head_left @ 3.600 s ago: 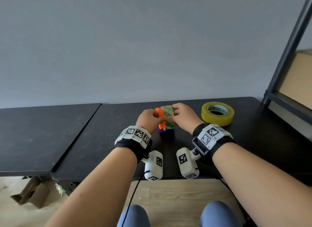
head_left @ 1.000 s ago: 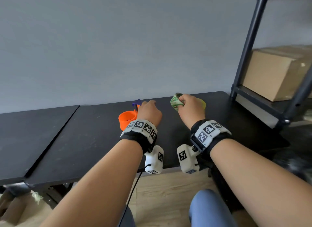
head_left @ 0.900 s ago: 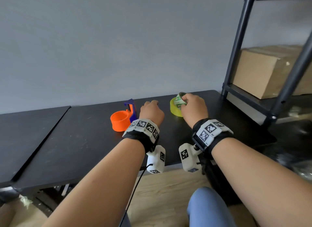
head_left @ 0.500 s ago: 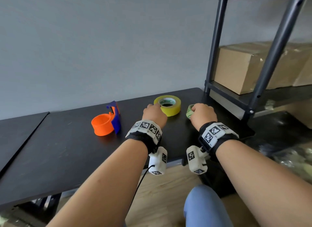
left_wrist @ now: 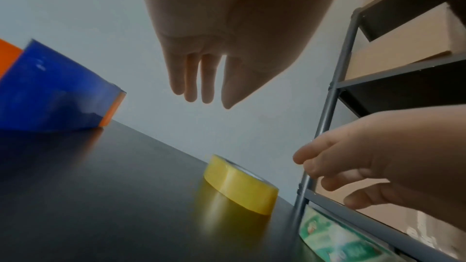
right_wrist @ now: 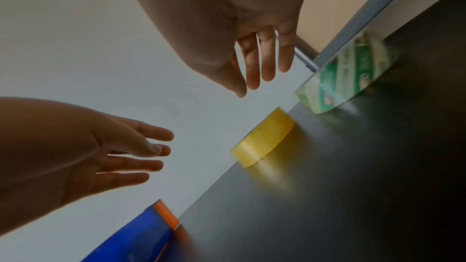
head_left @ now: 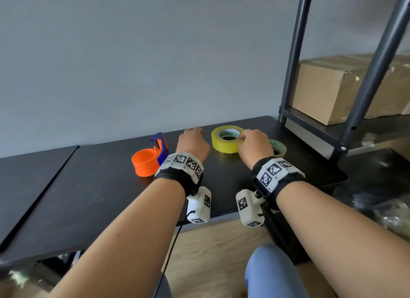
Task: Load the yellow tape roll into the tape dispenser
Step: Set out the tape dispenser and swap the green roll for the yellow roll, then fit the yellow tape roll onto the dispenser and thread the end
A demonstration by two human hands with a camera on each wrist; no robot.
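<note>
The yellow tape roll lies flat on the black table near the wall. The orange and blue tape dispenser stands to its left, its spool bare. My left hand hovers between dispenser and roll, fingers straight and holding nothing. My right hand reaches to the roll's right rim, fingers extended and empty. In both wrist views the yellow roll sits below the fingertips, apart from them.
A green-printed tape roll lies on the table just right of my right hand. A dark metal shelf frame with a cardboard box stands at the table's right end. A second black table adjoins on the left.
My right hand has put the green-printed roll down on the table and shifted left to the yellow roll. My left hand has left the dispenser and come nearer the yellow roll.
</note>
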